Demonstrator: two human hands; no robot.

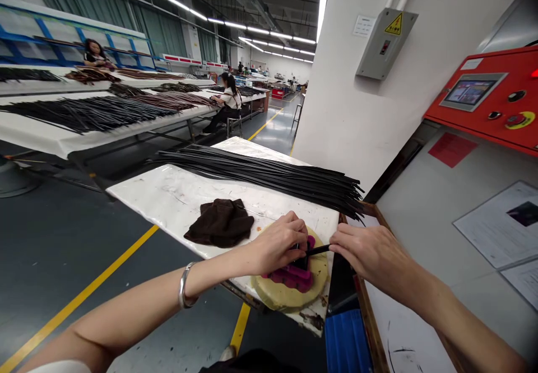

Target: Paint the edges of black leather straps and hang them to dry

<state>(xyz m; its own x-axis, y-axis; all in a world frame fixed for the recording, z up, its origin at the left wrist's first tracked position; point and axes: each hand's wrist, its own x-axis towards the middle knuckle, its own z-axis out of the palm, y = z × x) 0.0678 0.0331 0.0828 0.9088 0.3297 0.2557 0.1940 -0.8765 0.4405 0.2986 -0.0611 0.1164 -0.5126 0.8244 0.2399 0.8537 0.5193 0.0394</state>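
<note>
White bench [168, 199] ahead, black leather straps [269, 174] heaped at its far side; my left hand [279, 244] closed over one strap [318, 250] at a magenta holder [292, 276] on a round tan pad [317, 275], my right hand [370, 255] pinching its free end.

I stood in a factory workshop: black strips [260, 177] lay piled on a white table [168, 199] at twelve o'clock, long workbenches [63, 140] ran off at ten, a seated worker [227, 101] bent over hers at eleven, and a red control cabinet [483, 98] stood at two.
</note>
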